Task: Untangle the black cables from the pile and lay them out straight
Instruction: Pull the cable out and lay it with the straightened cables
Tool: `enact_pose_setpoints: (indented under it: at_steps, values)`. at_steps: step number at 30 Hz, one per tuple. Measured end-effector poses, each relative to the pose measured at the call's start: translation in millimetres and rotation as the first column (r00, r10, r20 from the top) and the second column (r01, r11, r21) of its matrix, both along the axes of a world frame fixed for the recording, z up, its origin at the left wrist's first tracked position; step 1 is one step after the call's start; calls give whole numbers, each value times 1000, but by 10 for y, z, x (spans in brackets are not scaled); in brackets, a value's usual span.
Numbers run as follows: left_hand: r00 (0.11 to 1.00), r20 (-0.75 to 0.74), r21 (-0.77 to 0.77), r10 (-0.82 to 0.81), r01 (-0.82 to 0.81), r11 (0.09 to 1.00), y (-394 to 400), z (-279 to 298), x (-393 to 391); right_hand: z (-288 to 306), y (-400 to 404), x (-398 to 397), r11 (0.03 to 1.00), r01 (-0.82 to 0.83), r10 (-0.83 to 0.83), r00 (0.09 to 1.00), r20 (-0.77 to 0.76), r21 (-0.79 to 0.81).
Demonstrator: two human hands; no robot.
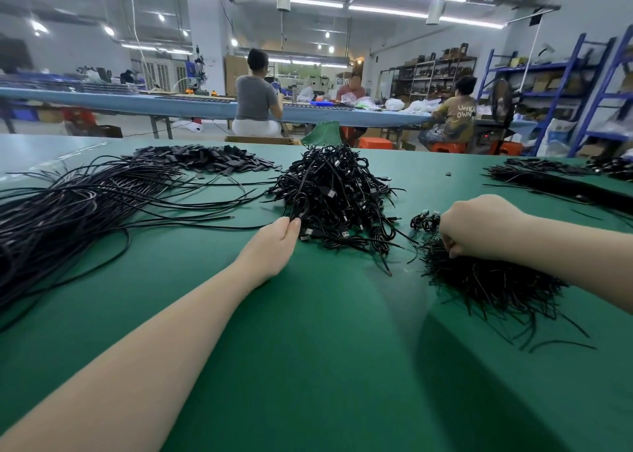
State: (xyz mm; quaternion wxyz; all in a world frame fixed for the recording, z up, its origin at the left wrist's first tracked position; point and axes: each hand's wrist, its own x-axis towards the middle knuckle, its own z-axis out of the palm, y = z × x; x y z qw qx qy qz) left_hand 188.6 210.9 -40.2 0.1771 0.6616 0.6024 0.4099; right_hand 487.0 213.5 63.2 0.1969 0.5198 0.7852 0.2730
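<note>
A tangled pile of short black cables (334, 191) with USB plugs is heaped in the middle of the green table (308, 331). My left hand (274, 246) reaches to the pile's near left edge and pinches a looped cable there. My right hand (479, 227) grips a bundle of black cables (486, 280) whose loose ends fan out toward me on the right; a few plug ends stick out beyond my knuckles.
A large sheaf of long black wires (68, 211) lies on the left. Flat black pieces (202, 158) are heaped behind it. More black cables (561, 181) lie at the far right. Three people sit at a blue bench (191, 105) beyond the table; blue shelving (565, 85) stands right.
</note>
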Motion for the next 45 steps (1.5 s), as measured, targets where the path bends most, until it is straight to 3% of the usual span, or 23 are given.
enact_pose_setpoints:
  at_steps: [2, 4, 7, 9, 11, 15, 18, 21, 28, 30, 32, 34, 35, 36, 37, 39, 41, 43, 45]
  values:
    - [996, 88, -28, -24, 27, 999, 28, -6, -14, 47, -5, -35, 1000, 0, -2, 994, -109, -16]
    - [983, 174, -55, -53, 63, 997, 46, 16, -22, 132, 2, -70, 997, -30, -1, 930, -368, -78]
    - [944, 314, -79, -103, 134, 988, 44, 130, -7, 175, -22, -237, 976, -211, 176, 659, -732, 44]
    - [935, 322, -91, -150, 188, 978, 21, 218, 34, 135, -99, -438, 925, -310, 349, 455, -820, 221]
    - [963, 187, -94, -193, 214, 972, -29, 277, 100, 79, -168, -658, 869, -382, 458, 375, -806, 316]
    - [966, -206, -31, -156, 153, 988, -102, 324, 254, -29, -169, -1003, 824, -474, 513, 389, -765, 312]
    - [899, -426, -35, -103, 97, 995, -102, 356, 342, -71, -168, -1136, 804, -499, 526, 344, -778, 323]
    - [834, -550, 4, -43, 54, 999, -117, 333, 421, -33, -149, -1183, 805, -517, 512, 358, -781, 290]
    - [682, -697, 331, 222, 31, 943, -233, 295, 506, 139, -33, -1076, 854, -496, 394, 426, -814, 154]
    - [611, -702, 544, 365, 129, 829, -286, 297, 499, 197, 25, -1025, 872, -490, 280, 470, -837, 17]
    - [586, -679, 679, 441, 273, 682, -303, 270, 505, 283, 114, -911, 855, -453, 33, 534, -845, -253]
    - [633, -672, 703, 384, 380, 602, -277, 239, 502, 330, 161, -778, 759, -377, -238, 598, -766, -530]
    - [691, -651, 698, 312, 386, 603, -287, 244, 507, 307, 170, -727, 687, -376, -356, 572, -739, -622]
    - [766, -607, 678, 212, 360, 640, -309, 256, 520, 242, 168, -697, 597, -435, -471, 490, -733, -674]
    - [859, -504, 641, 85, 306, 704, -328, 271, 538, 147, 158, -690, 521, -530, -586, 348, -732, -669]
    - [983, -133, 516, -124, 176, 838, -324, 294, 580, -59, 100, -778, 457, -688, -758, 30, -652, -564]
    - [975, 183, 416, -125, 38, 909, -269, 295, 599, -257, 42, -968, 540, -711, -781, -224, -583, -450]
    - [919, 386, 256, -85, -18, 966, -179, 280, 586, -434, 4, -1187, 727, -577, -663, -448, -599, -373]
    - [863, 502, 115, -51, -8, 993, -101, 241, 518, -578, -36, -1380, 833, -468, -540, -572, -617, -295]
